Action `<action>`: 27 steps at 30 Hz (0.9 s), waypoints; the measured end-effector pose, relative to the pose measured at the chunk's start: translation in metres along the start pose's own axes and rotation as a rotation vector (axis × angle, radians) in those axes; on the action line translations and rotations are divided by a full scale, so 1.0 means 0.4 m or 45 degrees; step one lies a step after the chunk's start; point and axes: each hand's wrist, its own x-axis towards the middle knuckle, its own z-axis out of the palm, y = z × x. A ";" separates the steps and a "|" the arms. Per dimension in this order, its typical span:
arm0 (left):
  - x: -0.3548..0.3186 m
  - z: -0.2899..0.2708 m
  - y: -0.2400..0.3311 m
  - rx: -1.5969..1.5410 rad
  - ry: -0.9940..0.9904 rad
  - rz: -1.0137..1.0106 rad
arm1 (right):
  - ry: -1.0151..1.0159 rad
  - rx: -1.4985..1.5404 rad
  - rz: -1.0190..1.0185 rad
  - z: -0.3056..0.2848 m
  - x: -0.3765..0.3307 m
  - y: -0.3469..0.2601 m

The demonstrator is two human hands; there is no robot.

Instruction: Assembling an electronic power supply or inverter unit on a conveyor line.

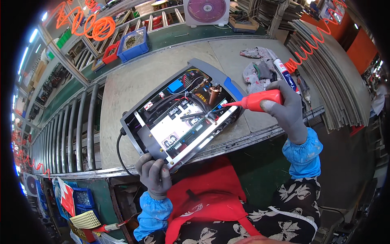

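Note:
An opened electronic device (174,118) lies slanted on the worktable, its circuit boards, wires and a copper coil exposed in a metal case. My right hand (287,112), in a grey glove, is closed round a red squeeze bottle (260,101). The bottle is tilted nearly flat, and its thin nozzle points left, over the boards by the device's blue-trimmed end. At the near left corner of the case, my gloved left hand (154,175) has its fingers curled on the frame; the thumb is partly hidden. A black cable (119,147) comes out of the device's left end.
Crumpled rags (258,70), a white-and-blue tube (285,75) and a screwdriver-like tool (304,90) lie at the right. A blue bin (133,45) and a red bin (110,53) stand back left. Rollers (77,130) adjoin the table; orange coiled hoses (302,55) hang above.

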 end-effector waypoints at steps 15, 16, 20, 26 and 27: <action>0.006 -0.002 0.006 0.004 0.020 0.017 | 0.033 -0.097 -0.074 0.009 0.002 0.014; 0.006 -0.002 0.005 0.006 0.018 0.017 | 0.031 -0.091 -0.058 0.009 0.002 0.012; 0.005 -0.004 0.006 0.001 0.012 0.008 | 0.020 -0.104 -0.069 0.003 0.001 0.014; 0.004 -0.003 0.006 0.003 0.015 0.015 | 0.048 -0.114 -0.080 0.001 -0.004 0.008; 0.004 -0.005 0.006 0.006 0.014 0.017 | 0.047 -0.115 -0.083 0.001 -0.004 0.009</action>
